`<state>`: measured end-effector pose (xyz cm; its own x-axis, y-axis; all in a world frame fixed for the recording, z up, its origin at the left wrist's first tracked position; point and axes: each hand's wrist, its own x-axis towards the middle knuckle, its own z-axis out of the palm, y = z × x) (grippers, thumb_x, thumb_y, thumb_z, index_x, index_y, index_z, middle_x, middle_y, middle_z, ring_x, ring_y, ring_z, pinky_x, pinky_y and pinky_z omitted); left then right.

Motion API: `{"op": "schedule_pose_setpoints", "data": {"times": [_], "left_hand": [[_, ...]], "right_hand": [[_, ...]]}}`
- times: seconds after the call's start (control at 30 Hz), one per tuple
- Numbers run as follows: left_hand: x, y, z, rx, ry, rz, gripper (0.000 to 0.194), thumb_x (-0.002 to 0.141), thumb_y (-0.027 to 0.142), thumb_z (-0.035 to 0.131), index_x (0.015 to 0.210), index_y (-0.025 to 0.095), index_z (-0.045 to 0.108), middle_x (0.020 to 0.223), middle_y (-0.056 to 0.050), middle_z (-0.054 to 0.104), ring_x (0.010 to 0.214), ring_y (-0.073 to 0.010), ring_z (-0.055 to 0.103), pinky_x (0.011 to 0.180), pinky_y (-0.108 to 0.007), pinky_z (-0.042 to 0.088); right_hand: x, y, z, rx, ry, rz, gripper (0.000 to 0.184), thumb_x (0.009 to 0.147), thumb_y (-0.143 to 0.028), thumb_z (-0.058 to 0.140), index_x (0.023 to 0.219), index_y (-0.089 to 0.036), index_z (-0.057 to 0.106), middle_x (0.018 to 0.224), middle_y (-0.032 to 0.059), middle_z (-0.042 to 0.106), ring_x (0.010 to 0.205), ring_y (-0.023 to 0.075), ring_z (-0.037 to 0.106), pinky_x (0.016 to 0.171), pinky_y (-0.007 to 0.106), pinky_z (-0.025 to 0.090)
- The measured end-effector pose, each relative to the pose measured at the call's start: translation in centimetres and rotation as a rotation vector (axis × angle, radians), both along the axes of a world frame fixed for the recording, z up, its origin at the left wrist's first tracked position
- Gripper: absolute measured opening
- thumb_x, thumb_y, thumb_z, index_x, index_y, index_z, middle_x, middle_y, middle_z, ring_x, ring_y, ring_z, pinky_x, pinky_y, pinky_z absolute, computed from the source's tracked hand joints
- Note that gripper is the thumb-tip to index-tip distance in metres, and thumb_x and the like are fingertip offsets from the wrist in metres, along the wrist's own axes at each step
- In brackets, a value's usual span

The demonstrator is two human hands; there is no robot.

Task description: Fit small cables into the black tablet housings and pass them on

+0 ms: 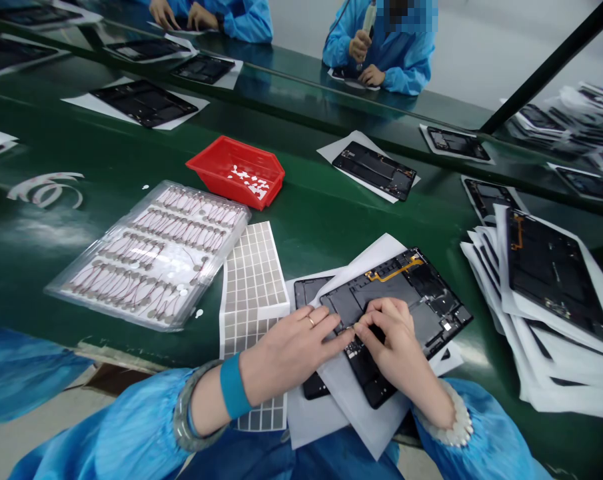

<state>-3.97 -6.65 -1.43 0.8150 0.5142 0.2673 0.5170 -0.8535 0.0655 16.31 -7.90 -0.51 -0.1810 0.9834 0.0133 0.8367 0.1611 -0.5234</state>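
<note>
Blue sleeves [131, 420] ran off the bottom edge, leading to two hands over a dark device shell [354, 297] on the green desk [301, 227]. The left hand [288, 343] lay across the shell's near left edge, fingers extended and slightly bent; its thumb was hidden, so its grip could not be told. The right hand [396, 340] pinched thumb and forefinger together beside the left fingertips; anything between them was too small to tell. Under the shell, white paper [366, 420] mostly hid a second shell [314, 290]. A white patch [447, 327] on the shell was too small to read. Left of the shell lay a sticker sheet [254, 287] and a clear tray [184, 257] of wired discs; beyond them, a red bin [216, 167]. Right of it, a stack [554, 273] was cut off. Beyond, a person's [406, 60] face was pixelated.
</note>
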Motion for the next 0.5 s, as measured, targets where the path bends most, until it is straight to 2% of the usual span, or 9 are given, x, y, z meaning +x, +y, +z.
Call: {"op": "schedule_pose_setpoints", "data": {"times": [0.23, 0.5], "left_hand": [[0.15, 0.36, 0.19, -0.013, 0.021, -0.023, 0.029, 0.095, 0.022, 0.045, 0.124, 0.018, 0.048, 0.102, -0.007, 0.057, 0.089, -0.0210, 0.054, 0.075, -0.035, 0.042], [0.50, 0.61, 0.45, 0.000, 0.079, -0.035, 0.029, 0.089, 0.012, 0.048, 0.117, 0.017, 0.051, 0.099, -0.006, 0.056, 0.083, -0.0202, 0.052, 0.071, -0.034, 0.040]], "right_hand": [[-0.05, -0.02, 0.22, 0.018, -0.052, 0.009, 0.018, 0.086, -0.022, 0.055, 0.068, -0.022, 0.059, 0.089, 0.0054, 0.057, 0.095, 0.0243, 0.046, 0.084, 0.040, 0.039], [0.42, 0.20, 0.33, 0.037, -0.056, 0.062, 0.021, 0.089, -0.027, 0.051, 0.070, -0.021, 0.060, 0.087, 0.0063, 0.058, 0.091, 0.0235, 0.048, 0.083, 0.040, 0.041]]}}
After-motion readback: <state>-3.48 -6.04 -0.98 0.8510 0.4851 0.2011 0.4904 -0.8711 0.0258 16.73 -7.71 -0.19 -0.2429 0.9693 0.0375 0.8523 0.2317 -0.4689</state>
